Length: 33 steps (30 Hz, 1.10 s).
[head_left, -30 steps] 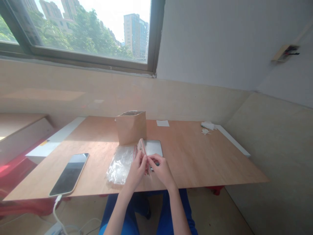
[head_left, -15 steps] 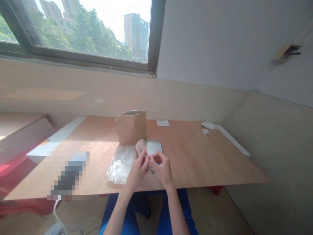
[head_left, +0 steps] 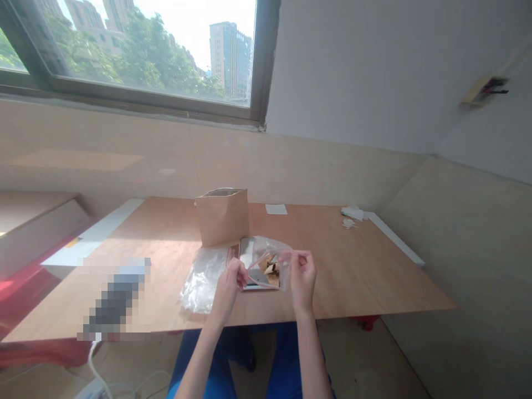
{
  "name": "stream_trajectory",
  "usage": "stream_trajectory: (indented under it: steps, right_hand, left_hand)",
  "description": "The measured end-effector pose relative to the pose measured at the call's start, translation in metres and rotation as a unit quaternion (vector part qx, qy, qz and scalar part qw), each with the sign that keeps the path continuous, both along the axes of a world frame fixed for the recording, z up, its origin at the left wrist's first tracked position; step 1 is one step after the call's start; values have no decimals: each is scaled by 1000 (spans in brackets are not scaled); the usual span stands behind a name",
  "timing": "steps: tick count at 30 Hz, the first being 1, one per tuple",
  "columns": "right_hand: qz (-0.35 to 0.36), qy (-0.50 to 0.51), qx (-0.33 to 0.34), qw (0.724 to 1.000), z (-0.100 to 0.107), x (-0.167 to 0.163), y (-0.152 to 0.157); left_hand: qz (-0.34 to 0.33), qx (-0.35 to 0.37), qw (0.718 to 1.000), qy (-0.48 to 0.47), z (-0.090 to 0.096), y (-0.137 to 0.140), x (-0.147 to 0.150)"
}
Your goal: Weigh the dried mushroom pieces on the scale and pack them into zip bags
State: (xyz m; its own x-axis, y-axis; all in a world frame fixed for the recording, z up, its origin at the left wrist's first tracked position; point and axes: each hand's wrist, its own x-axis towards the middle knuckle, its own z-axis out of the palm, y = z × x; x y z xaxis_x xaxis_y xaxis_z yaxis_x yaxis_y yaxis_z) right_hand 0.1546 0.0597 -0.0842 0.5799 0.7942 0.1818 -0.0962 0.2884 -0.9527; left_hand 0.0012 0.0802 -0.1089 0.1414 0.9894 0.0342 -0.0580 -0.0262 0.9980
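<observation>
Between my two hands a clear zip-lock bag [head_left: 285,276] is stretched with its mouth pulled apart. My left hand [head_left: 230,279] pinches the reddish zip edge on one side, and my right hand [head_left: 303,276] pinches it on the other. Light brown pieces with dark spots [head_left: 271,269] show in or through the plastic; I cannot tell which. Below the bag lies a flat, silver-topped device [head_left: 247,252], partly covered. Left of it is a pile of clear plastic bags [head_left: 203,284]. Just behind stands an open brown paper bag [head_left: 223,220].
On the wooden table [head_left: 357,271] a white paper [head_left: 276,209] lies near the wall. White scraps [head_left: 352,213] are at the back right. A blurred-out object [head_left: 116,299] with a white cable [head_left: 98,371] lies at the left front edge.
My hands were close together at the zip-lock bag's edge. They have moved apart, the right hand to the right, and the bag's mouth has opened, with brown pieces now visible.
</observation>
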Motion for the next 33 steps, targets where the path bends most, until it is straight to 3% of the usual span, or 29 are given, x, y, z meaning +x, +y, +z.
stream_trajectory:
  steps: [5, 11, 14, 19, 25, 33]
  right_hand:
    - [40, 161, -21, 986, 6, -17, -1]
    - [145, 205, -108, 962, -13, -27, 5]
    - [122, 160, -133, 970, -26, -21, 10]
    - [52, -18, -106, 993, -32, -4, 12]
    - [198, -104, -85, 971, -23, -5, 6]
    - [365, -150, -44, 918, -7, -14, -6]
  left_hand:
    - [-5, -112, 988, -108, -16, 2, 5]
    - [-87, -171, 953, -234, 7, -12, 8]
    - [-66, -170, 963, -198, 12, -14, 6]
    - [-4, -130, 983, -128, 10, -11, 6]
    - [27, -96, 994, -39, 2, -10, 7]
    - [32, -108, 992, -57, -6, -6, -2]
